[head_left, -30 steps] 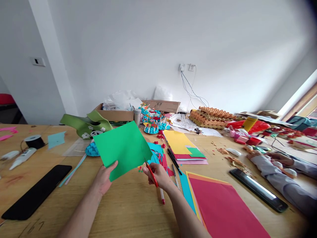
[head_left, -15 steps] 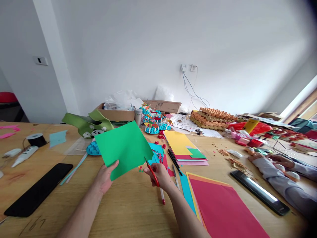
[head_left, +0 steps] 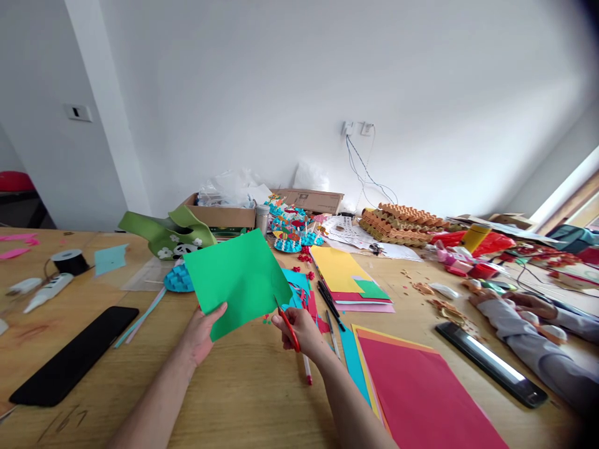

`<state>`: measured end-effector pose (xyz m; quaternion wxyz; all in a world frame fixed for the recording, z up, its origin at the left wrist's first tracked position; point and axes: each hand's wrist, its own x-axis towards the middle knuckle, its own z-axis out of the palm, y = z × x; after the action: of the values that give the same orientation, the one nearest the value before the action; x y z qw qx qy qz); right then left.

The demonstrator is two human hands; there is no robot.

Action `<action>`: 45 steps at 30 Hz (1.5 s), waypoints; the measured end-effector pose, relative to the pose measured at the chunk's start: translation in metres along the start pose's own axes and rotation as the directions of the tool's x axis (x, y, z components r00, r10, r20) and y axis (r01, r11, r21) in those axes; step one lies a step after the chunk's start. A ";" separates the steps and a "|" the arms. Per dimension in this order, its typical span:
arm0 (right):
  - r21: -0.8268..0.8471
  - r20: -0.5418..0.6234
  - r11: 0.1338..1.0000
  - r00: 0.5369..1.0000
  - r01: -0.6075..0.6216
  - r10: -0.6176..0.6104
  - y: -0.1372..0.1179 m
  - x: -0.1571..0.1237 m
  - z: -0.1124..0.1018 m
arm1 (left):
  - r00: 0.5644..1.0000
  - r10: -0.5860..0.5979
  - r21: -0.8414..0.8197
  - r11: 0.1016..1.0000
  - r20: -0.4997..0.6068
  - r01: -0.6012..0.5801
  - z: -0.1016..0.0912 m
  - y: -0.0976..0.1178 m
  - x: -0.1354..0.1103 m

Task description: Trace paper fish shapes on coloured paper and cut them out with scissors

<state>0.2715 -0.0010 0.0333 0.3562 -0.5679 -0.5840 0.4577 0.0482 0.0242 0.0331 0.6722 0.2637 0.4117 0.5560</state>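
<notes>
My left hand (head_left: pixel 200 337) pinches the lower edge of a green paper sheet (head_left: pixel 236 280), holding it tilted above the wooden table (head_left: pixel 243 399). My right hand (head_left: pixel 303 330) is closed around red-handled scissors (head_left: pixel 288 325), whose blades meet the sheet's right edge. A red-tipped pen (head_left: pixel 306 369) lies on the table just under my right wrist.
Stacked coloured sheets, red on top (head_left: pixel 421 393), lie at lower right; a yellow stack (head_left: pixel 339 268) sits farther back. A black phone (head_left: pixel 72 355) rests at left, another dark device (head_left: pixel 491 366) at right. Another person's sleeved arms (head_left: pixel 524 324) rest at far right. Boxes and paper crafts crowd the back.
The green sheet, both hands and the scissors stay almost as they were; the view has drifted slightly to the left.
</notes>
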 end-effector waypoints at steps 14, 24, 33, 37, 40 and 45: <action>0.059 -0.015 0.998 1.000 0.003 -0.002 -0.001 0.000 0.003 | 1.000 0.003 0.029 1.000 0.009 -0.003 -0.005 -0.005 0.005; 0.067 -0.030 0.998 1.000 0.003 -0.001 -0.001 0.001 0.002 | 1.000 -0.007 0.034 0.999 0.026 0.006 -0.004 -0.007 0.004; 0.079 -0.043 0.996 0.998 -0.035 0.038 -0.002 0.001 0.002 | 1.000 0.017 0.050 0.999 0.016 -0.018 -0.002 -0.006 0.003; 0.079 -0.013 0.997 1.000 0.009 -0.008 -0.001 0.000 0.002 | 0.999 0.016 0.072 0.997 0.030 -0.018 -0.002 -0.007 0.003; 0.101 -0.021 0.995 1.000 0.009 -0.007 0.001 0.001 0.001 | 0.999 0.014 0.082 0.996 0.039 -0.017 -0.001 -0.008 0.003; 0.124 -0.038 0.992 0.999 -0.021 0.025 0.002 0.002 0.000 | 0.999 0.021 0.083 0.996 0.040 -0.024 -0.001 -0.009 0.003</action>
<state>0.2715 0.0012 0.0311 0.3969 -0.5605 -0.5408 0.4856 0.0521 0.0246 0.0246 0.6623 0.3070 0.4183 0.5405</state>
